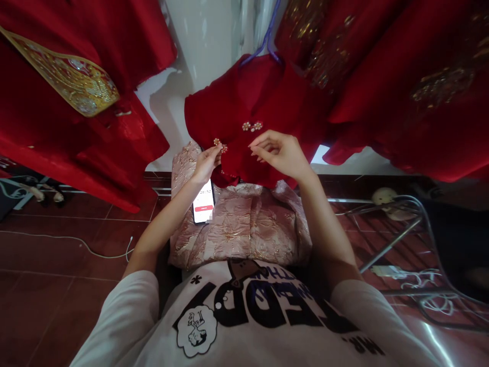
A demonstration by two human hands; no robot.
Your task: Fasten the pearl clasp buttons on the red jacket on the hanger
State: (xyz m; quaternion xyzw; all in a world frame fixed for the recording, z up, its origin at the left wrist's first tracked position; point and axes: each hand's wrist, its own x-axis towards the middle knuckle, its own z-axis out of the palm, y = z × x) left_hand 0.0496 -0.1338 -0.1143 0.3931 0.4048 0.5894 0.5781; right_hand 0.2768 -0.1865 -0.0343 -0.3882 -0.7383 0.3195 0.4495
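A red top (275, 109) hangs in front of me from a purple hanger (263, 46), its lower part resting over my lap. My left hand (207, 162) pinches the front edge of this top, right beside a gold and pearl flower clasp (220, 146). A second pearl flower clasp (252, 126) lies higher on the chest of the top. Just below that one, my right hand (280, 153) hovers with thumb and forefinger pressed together and the other fingers curled. Whatever that pinch holds, perhaps something thin, is too small to make out.
Pink brocade fabric (233, 229) covers my lap, and a lit phone (204, 204) lies on it under my left wrist. More red garments (382, 102) hang on both sides. To the right stands a metal-framed chair (424, 219); white cables (435, 295) lie on the tiled floor.
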